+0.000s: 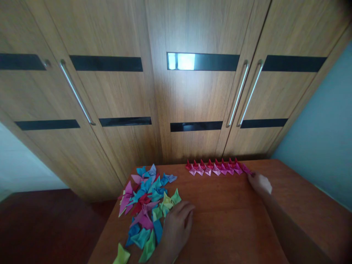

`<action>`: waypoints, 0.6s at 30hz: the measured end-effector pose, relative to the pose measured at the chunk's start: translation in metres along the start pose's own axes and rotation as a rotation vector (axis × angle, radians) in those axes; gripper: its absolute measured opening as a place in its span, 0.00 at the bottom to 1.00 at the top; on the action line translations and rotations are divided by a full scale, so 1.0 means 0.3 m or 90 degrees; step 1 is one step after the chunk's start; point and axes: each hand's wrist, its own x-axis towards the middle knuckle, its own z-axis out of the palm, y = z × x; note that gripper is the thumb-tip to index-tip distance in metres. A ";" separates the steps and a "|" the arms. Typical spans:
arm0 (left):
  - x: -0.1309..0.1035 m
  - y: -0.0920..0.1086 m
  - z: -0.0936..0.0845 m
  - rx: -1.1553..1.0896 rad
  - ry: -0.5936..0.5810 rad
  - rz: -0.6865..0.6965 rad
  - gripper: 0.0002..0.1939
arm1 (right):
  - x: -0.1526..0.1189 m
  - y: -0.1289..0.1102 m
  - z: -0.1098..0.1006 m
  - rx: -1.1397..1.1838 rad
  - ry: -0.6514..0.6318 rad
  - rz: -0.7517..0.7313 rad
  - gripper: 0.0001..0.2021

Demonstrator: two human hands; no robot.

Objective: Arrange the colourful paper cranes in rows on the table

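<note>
Well, the right hand pinches a pink folded paper by its outer end — likely to leave the row beside it undisturbed. The left hand curls by the colourful pile on the surface — whether holding anything, I cannot tell.

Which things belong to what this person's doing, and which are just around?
In use:
red and pink folded paper row
multicoloured paper pile
right fingers at the row's end
left fingers beside the pile
table underneath

Just around:
wooden cabinet
metal handles
bluish wall
</note>
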 end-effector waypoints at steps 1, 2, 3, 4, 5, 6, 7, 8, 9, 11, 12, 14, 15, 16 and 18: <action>0.000 0.001 -0.001 -0.002 -0.003 0.000 0.14 | 0.001 -0.002 0.001 -0.003 -0.002 -0.003 0.24; 0.000 0.003 -0.002 -0.006 -0.005 0.001 0.14 | 0.001 -0.003 0.001 -0.006 -0.003 -0.005 0.24; 0.000 0.004 -0.004 -0.009 -0.008 0.002 0.14 | 0.001 -0.004 0.002 -0.009 -0.004 -0.007 0.24; 0.000 0.006 -0.006 -0.011 -0.011 0.002 0.14 | 0.002 -0.004 0.002 -0.012 -0.005 -0.010 0.24; 0.000 0.008 -0.007 -0.013 -0.014 0.003 0.15 | 0.003 -0.004 0.002 -0.014 -0.006 -0.013 0.24; 0.000 0.009 -0.009 -0.013 -0.014 0.001 0.15 | 0.004 -0.004 0.002 -0.015 -0.007 -0.016 0.24; 0.000 0.010 -0.010 -0.013 -0.015 0.000 0.14 | 0.005 -0.004 0.002 -0.015 -0.007 -0.019 0.24; 0.001 0.011 -0.010 -0.013 -0.016 -0.001 0.14 | 0.007 -0.004 0.002 -0.015 -0.007 -0.021 0.24; 0.001 0.011 -0.011 -0.014 -0.016 -0.002 0.14 | 0.008 -0.004 0.002 -0.015 -0.007 -0.023 0.24; 0.001 0.011 -0.010 -0.018 -0.019 -0.001 0.15 | 0.010 -0.004 0.003 -0.014 -0.004 -0.024 0.24; 0.002 0.011 -0.010 -0.020 -0.021 -0.001 0.15 | 0.010 -0.003 0.003 -0.013 -0.003 -0.024 0.24; 0.003 0.012 -0.011 -0.020 -0.021 0.000 0.15 | 0.007 0.001 0.006 -0.005 0.005 -0.026 0.24; 0.004 0.014 -0.012 -0.020 -0.021 -0.001 0.15 | 0.003 0.004 0.007 0.001 0.011 -0.028 0.24; 0.005 0.015 -0.013 -0.020 -0.021 -0.002 0.15 | -0.002 0.007 0.010 0.008 0.017 -0.031 0.23; 0.006 0.020 -0.017 -0.020 -0.023 -0.001 0.15 | -0.017 0.015 0.016 0.022 0.033 -0.035 0.22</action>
